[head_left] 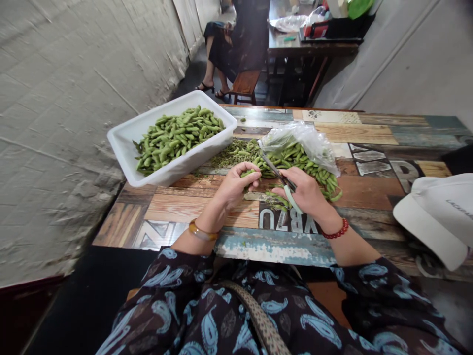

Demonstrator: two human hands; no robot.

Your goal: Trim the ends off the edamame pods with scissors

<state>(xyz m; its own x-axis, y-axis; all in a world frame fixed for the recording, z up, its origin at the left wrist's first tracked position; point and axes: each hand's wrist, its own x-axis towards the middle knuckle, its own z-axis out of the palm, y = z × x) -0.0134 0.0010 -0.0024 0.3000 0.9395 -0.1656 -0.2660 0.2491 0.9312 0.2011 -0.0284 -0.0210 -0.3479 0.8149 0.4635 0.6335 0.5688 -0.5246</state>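
two hands are over the middle of one table (pixel 369 190): the left hand (pixel 232 185) has its fingers closed on a green pod (pixel 247 173), perhaps more than one, as the fingers hide the count, and the right hand (pixel 306 191) is wrapped round one pair of scissors (pixel 289 194), blades towards the far edge; how far they are parted i cannot tell. one white tub (pixel 190 162) stands at the far left corner, holding pods too many to count; right of it are one heap of clippings (pixel 235 154) and one clear plastic bag (pixel 286 134) over a heap of pods (pixel 314 170). several loose pods (pixel 278 199) lie just beside the right hand, and one white cap (pixel 436 212) sits towards the right end
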